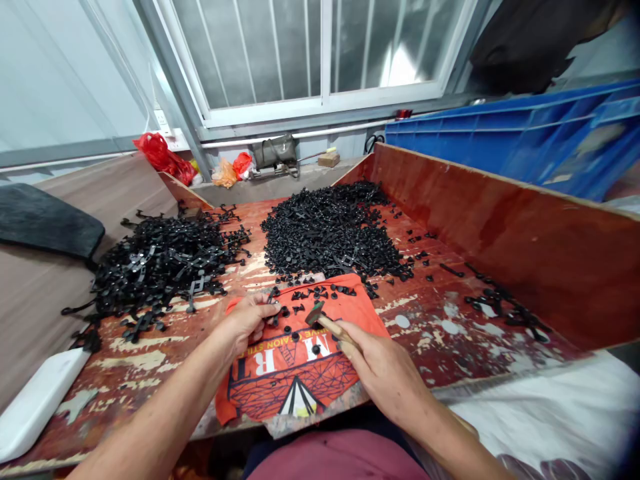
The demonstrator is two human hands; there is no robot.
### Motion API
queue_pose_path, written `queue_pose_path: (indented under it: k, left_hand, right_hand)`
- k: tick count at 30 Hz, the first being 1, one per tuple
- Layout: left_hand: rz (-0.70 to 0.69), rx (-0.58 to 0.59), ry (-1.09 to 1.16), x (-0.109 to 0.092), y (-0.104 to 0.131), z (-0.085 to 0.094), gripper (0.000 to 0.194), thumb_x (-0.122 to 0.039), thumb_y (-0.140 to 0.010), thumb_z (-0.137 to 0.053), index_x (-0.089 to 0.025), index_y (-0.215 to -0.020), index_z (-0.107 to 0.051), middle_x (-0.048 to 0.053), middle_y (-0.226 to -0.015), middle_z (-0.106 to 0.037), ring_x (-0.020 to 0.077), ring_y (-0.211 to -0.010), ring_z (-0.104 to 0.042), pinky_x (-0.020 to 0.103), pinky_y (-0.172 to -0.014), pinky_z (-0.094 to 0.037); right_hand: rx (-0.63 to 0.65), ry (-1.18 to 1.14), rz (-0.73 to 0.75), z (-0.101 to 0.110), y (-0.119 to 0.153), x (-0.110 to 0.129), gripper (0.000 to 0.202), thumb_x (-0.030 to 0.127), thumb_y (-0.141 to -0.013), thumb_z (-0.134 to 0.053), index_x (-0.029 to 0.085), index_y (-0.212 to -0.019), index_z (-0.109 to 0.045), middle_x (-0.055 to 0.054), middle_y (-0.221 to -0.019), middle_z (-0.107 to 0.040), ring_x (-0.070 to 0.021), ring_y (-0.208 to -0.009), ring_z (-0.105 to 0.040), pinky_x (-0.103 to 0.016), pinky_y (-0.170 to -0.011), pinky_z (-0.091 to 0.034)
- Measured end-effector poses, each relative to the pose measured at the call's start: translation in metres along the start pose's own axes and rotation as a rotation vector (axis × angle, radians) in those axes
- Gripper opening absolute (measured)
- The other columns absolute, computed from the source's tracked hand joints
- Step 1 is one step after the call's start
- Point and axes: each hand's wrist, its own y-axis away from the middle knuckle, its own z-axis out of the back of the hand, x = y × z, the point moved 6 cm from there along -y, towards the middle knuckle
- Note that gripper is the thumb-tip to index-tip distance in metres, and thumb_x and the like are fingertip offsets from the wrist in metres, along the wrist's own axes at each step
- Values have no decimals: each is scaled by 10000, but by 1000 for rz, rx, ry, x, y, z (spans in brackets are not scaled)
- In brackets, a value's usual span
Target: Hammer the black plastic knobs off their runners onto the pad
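My right hand [375,357] is wrapped round the wooden handle of a small hammer [315,312], whose dark head hovers over or rests on the orange printed cloth [300,363]; I cannot tell which. Near the cloth's upper left, my left hand [250,321] is closed in a pinch on a small black part [273,298], mostly hidden by the fingers. Several loose black pieces [299,309] with round heads lie on the cloth between the two hands. Just beyond the cloth spreads a large heap of small black parts [325,233].
A second heap of black linked parts [155,260] stands at the left. Wooden boards [500,247] edge the worn red tabletop. A white box-shaped object [40,403] lies front left, a dark padded board [47,220] above it. Blue crates [500,133] stand behind the right board.
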Motion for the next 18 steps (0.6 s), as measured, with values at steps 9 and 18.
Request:
queue_pose_path:
  k: [9, 18]
  left_hand:
    - [-2, -73, -46, 3, -4, 0, 202, -187, -785, -644, -221, -759, -446, -94, -401, -495, 28, -229, -217, 142, -273, -110]
    - [26, -34, -36, -1, -2, -1, 177, -156, -802, -606, -214, -747, -448, -86, -393, -489, 37, -225, -223, 151, -265, -127]
  right_hand:
    - [46, 41, 26, 1, -13, 4, 455, 266, -1032, -401, 468, -1437, -448, 27, -1209, -713, -227, -1028, -703, -376, -847, -559]
    - [-33, 130, 129, 7, -50, 33, 481, 236, -1017, -456, 433, -1456, -429, 23, -1186, -728, -229, -989, -718, -366, -811, -563]
